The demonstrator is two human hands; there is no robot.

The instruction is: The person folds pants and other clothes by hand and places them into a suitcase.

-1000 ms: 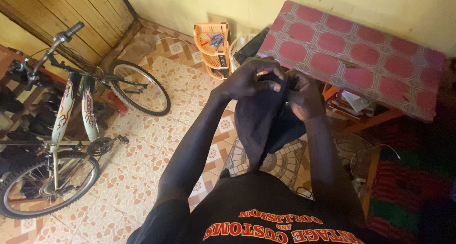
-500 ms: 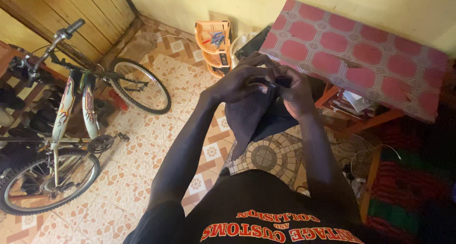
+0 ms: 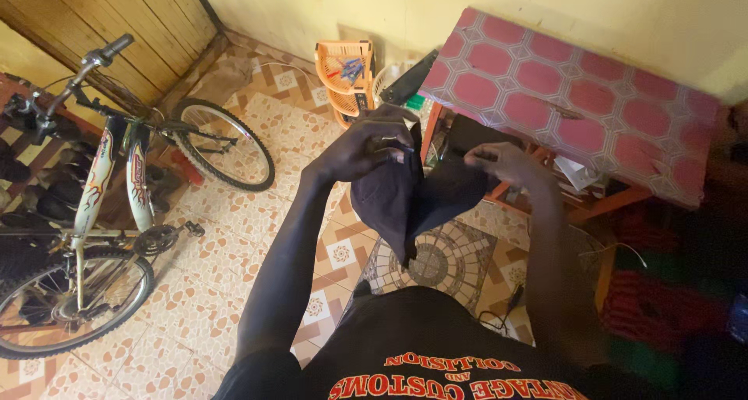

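Note:
A dark cloth garment hangs in front of my chest, held up by both hands. My left hand grips its upper left edge with the fingers closed. My right hand pinches the upper right edge, a short way apart from the left. The cloth spreads between them and droops to a point above the patterned floor tiles. Both hands are over the floor just in front of the near corner of the table with the red patterned top.
A bicycle leans at the left by a wooden door. An orange plastic rack stands against the yellow wall. Books and cables lie under the table. A colourful fabric is at the right.
My hands were close together, bunching the cloth. They have moved apart, the right one going right, and the cloth is now opened out between them.

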